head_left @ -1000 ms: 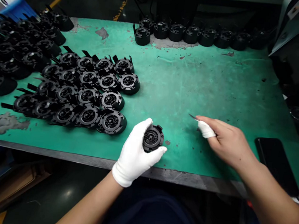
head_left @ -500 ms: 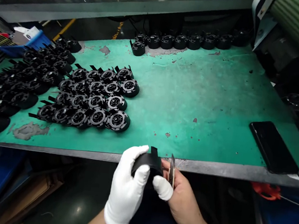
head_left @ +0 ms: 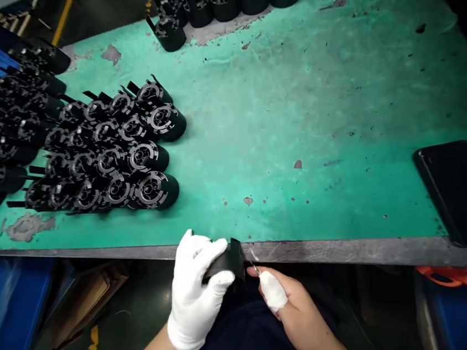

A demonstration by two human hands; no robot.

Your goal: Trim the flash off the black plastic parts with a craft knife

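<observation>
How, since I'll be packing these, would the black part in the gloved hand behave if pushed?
The black part is probably stiff: it looks undented in the left hand. Being rounded, it might roll. Its thin-looking projecting tab could bend.

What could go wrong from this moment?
The thin tool in the right hand points toward the black part in the gloved left hand; a slip might scratch the part or nick a finger.
The part is held by the table's front edge, so if dropped it could fall to the floor.
The phone lies near that edge and might get knocked off.
</observation>
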